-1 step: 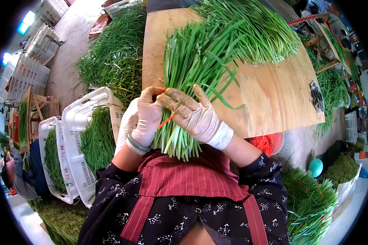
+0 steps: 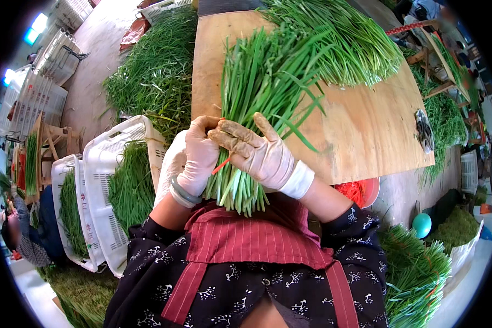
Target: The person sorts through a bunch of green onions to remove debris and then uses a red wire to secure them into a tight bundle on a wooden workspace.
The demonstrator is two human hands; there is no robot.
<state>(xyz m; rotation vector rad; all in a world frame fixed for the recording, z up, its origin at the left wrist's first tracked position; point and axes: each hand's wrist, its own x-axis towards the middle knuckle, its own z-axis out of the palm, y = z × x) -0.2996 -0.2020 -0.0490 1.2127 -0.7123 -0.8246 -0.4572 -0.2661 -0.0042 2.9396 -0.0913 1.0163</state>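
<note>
A bunch of long, flat green leaves with pale stalks, like garlic chives [image 2: 246,188], lies in front of me, its stalk ends toward my apron. My left hand [image 2: 198,150], in a pale glove, is closed at the bunch's left side. Its thumb and forefinger pinch a thin red tie [image 2: 222,164], whose loose end shows below the right fingers. Stretched across the stalks is my right hand [image 2: 257,156], in a stained glove, its fingers extended and thumb raised apart. The tie's path round the bunch is mostly hidden.
A wooden board [image 2: 361,134] carries a larger heap of chives [image 2: 339,44] and a dark crumpled item [image 2: 423,131]. White crates [image 2: 106,202] with greens stand left. Red ties fill a tub [image 2: 370,191] below the board. More bundled greens [image 2: 415,273] lie lower right.
The long leaf drooping at the bunch's right has swung slightly down and left. Both hands keep nearly the same place and pose.
</note>
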